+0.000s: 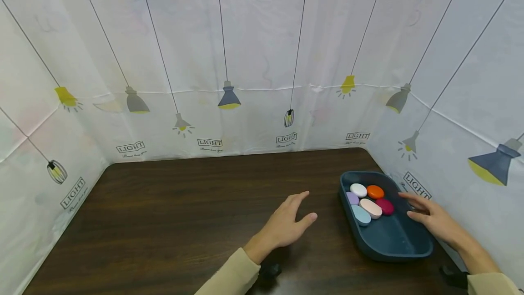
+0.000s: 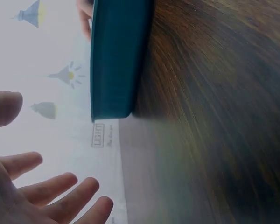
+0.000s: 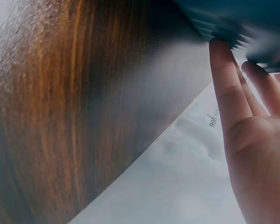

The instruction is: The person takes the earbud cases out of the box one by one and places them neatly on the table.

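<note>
A dark blue tray (image 1: 403,238) with rounded corners stands at the right of the table. Smooth oval pieces lie grouped toward its far left: white (image 1: 358,190), orange (image 1: 375,192), lilac (image 1: 352,198), pale pink (image 1: 370,208), crimson (image 1: 385,206) and light blue (image 1: 361,216). My right hand (image 1: 440,222) is at the tray's right side, fingers extended; in the right wrist view its fingertips (image 3: 219,44) meet the tray's outer wall. Left of the tray, my left hand (image 1: 282,224) is held over the table with fingers spread and nothing in it.
The dark wooden table (image 1: 184,213) stretches to the left of the tray. A white sheet (image 1: 262,35) printed with hanging lamps closes off the back and both sides, with its right side close beside the tray. A small black object (image 1: 271,271) shows by the left cuff.
</note>
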`<control>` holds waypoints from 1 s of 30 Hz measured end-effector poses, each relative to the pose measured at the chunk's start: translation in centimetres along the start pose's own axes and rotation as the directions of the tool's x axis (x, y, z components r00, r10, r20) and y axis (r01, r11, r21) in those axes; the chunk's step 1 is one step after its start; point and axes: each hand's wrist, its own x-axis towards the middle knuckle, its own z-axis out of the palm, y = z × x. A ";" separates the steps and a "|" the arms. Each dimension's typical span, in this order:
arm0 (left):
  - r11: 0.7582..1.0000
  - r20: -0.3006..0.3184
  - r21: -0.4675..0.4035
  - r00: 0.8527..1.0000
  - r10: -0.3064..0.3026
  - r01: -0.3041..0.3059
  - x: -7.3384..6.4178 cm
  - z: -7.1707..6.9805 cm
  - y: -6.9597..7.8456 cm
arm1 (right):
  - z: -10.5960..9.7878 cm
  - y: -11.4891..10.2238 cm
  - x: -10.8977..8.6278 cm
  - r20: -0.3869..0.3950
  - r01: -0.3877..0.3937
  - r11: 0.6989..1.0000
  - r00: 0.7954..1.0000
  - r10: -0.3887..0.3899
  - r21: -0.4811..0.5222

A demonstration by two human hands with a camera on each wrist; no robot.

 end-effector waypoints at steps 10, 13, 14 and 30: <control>0.999 0.016 0.028 0.999 0.033 -0.034 1.0 0.9 0.9 | 0.1 0.2 0.4 0.037 -0.014 0.996 0.999 0.011 0.084; 0.999 0.020 0.021 0.999 0.027 -0.028 1.4 1.2 1.3 | 0.1 0.0 0.6 0.037 -0.014 0.997 0.999 0.011 0.082; 1.000 0.023 0.016 0.999 0.022 -0.022 1.5 1.3 1.5 | 0.1 0.0 0.6 0.036 -0.014 0.997 0.999 0.011 0.080; 0.998 0.013 -0.025 0.998 -0.058 0.059 3.1 3.9 3.1 | 0.3 -0.6 1.6 0.067 -0.044 0.989 0.997 0.035 0.145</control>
